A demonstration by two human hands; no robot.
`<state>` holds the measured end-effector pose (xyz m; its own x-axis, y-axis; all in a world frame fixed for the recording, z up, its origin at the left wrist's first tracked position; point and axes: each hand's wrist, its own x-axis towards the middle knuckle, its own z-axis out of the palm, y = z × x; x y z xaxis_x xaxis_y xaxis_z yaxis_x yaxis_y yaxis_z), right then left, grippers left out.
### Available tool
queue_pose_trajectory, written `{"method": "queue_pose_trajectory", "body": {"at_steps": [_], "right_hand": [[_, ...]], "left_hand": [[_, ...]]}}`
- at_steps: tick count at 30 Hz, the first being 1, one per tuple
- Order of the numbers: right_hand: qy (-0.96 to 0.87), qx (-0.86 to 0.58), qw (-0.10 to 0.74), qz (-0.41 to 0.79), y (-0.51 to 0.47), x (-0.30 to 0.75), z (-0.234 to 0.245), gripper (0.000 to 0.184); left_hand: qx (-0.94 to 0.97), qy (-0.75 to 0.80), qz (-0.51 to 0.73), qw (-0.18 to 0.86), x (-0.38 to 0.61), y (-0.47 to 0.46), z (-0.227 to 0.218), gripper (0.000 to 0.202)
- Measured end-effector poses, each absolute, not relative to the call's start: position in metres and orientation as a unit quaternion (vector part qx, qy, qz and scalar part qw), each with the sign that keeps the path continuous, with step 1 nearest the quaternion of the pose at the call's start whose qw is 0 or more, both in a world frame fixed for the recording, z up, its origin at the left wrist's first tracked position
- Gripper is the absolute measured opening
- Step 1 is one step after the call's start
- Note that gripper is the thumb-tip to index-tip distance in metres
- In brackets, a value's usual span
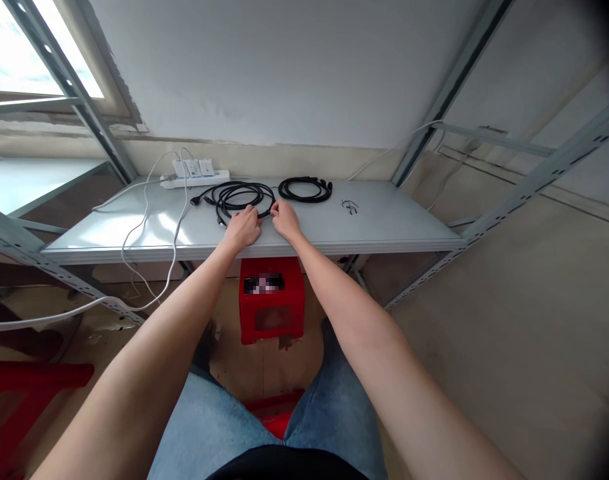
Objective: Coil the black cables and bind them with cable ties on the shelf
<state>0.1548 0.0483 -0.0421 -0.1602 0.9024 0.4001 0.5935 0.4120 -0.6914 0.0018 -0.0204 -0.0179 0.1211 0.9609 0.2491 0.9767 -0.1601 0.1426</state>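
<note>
A loosely coiled black cable lies on the grey shelf, its plug ends sticking out at the left. My left hand rests over the coil's near right edge, fingers curled on the cable. At the right side of the same coil, my right hand pinches the cable between thumb and fingers. A second black cable, wound in a neat ring, lies just beyond my right hand. Several short black ties are scattered to the right of it.
A white power strip with white adapters stands at the back left. White cords hang over the shelf's front edge. Below is a red stool with a blurred item on top. Metal posts frame the shelf.
</note>
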Motion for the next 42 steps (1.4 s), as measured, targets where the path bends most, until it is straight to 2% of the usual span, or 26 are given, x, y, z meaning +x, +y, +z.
{"method": "queue_pose_trajectory", "body": {"at_steps": [6,14,23,34,39,42], "right_hand": [[-0.731,-0.492,0.422,0.215,0.056,0.153,-0.046,0.011],[-0.626,-0.493,0.531,0.287,0.065,0.157,-0.045,0.018],[-0.648,-0.444,0.538,0.306,0.07,0.156,-0.051,0.016],[-0.58,-0.494,0.575,0.298,0.071,0.16,-0.048,0.007],[-0.537,-0.537,0.589,0.276,0.064,0.162,-0.044,0.014],[-0.548,-0.543,0.57,0.284,0.059,0.162,-0.041,0.015]], "left_hand": [[-0.748,-0.646,-0.153,0.016,0.003,-0.022,-0.017,0.035],[-0.75,-0.642,-0.159,0.013,0.001,-0.02,-0.018,0.037],[-0.751,-0.642,-0.154,0.017,0.001,-0.019,-0.018,0.036],[-0.75,-0.643,-0.152,0.027,0.001,-0.022,-0.019,0.035],[-0.748,-0.645,-0.155,0.019,0.001,-0.021,-0.019,0.036],[-0.749,-0.644,-0.155,0.02,0.001,-0.021,-0.019,0.037]]}}
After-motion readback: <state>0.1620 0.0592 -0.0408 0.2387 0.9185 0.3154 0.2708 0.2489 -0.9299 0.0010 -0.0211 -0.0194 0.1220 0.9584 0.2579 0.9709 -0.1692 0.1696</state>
